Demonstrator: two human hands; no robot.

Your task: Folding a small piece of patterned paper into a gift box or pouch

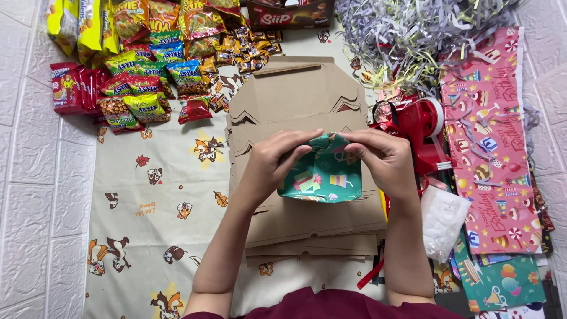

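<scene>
1. A small green parcel, wrapped in paper printed with little gifts, sits between both hands above a stack of flat brown cardboard blanks, roughly mid-frame.
2. The left hand pinches the parcel's upper left edge, fingers curled narrow around the paper fold; the right hand does the same at the upper right, fingertips pressing the paper down.
3. To do this fold well, I judge both thumbs should keep the paper taut against the parcel, with the crease run flat and even before anything is let go, so the corners don't puff out.
4. Just right of the right hand lies a red tape dispenser, with a clear plastic bag below it.
5. Further right lies a long pink sheet of wrapping paper with party prints, and below it a green sheet with balloons and hats.
6. Shredded grey and white paper filler is heaped at top right.
7. At top left, small snack packets are grouped: green and blue pouches, red packets at the far left, yellow bags above, and a dark brown carton at the top centre.
8. Everything rests on a cream cloth printed with squirrels and leaves.
</scene>
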